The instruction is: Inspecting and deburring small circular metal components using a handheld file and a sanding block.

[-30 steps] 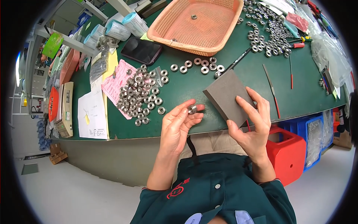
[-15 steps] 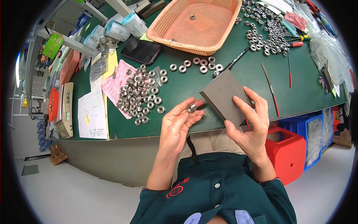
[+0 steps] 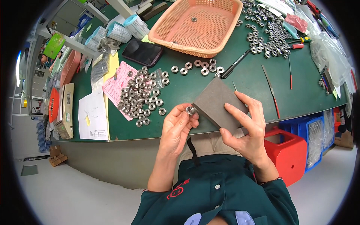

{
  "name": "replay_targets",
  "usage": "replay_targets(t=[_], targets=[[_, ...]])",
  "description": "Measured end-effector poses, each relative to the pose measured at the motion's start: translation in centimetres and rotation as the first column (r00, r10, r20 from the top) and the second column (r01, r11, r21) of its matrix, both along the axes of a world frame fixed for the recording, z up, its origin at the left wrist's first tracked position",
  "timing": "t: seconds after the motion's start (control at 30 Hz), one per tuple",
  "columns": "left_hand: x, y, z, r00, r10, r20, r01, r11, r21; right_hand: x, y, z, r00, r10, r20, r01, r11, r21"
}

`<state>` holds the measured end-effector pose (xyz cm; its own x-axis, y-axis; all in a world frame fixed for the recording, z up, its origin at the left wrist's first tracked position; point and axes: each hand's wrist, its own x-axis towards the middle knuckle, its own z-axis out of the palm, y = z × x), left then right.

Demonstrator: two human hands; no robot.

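Note:
A small shiny metal ring is pinched between the thumb and fingers of my left hand, its hole facing up toward me. Right beside it, my right hand grips a flat dark grey rectangular block, fingers on its upper face. The block is held at a tilt above the table's front edge, its left corner close to the ring; I cannot tell whether they touch. To the left lies a heap of similar metal rings, partly on a pink sheet. Several more rings stand beyond the block.
Behind is an orange plastic basket with a ring in it. A black marker, red-handled files and a large spread of rings lie on the green table. A phone is at left, a red stool at right.
The block has shifted left, toward my left hand, uncovering more of the marker and a thin tool behind it. My left hand has turned the ring and moved slightly left.

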<state>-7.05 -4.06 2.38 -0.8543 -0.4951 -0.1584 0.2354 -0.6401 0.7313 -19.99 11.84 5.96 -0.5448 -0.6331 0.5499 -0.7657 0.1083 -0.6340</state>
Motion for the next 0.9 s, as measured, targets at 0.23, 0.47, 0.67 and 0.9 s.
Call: replay_targets(t=[0.23, 0.47, 0.67, 0.9], targets=[[-0.1, 0.6, -0.1, 0.999, -0.009, 0.034, 0.012, 0.997, -0.075, 0.5, -0.8, 0.6, 1.0, 0.004, -0.017, -0.004, 0.999, 0.053], [0.0, 0.8, 0.4, 0.998, 0.056, 0.029, -0.053, 0.991, -0.122, 0.6, -1.1, 1.7, 0.999, 0.017, -0.036, -0.016, 0.999, 0.047], [0.0, 0.7, 1.1, 0.999, 0.01, 0.047, -0.004, 0.99, -0.139, -0.4, -1.7, 1.5, 0.997, -0.066, -0.038, 0.066, 0.998, -0.002], [-0.6, 0.8, 1.4, 0.998, 0.022, 0.058, -0.008, 0.974, -0.227, -0.7, -2.3, 1.4, 0.993, -0.077, -0.087, 0.078, 0.997, 0.003]])
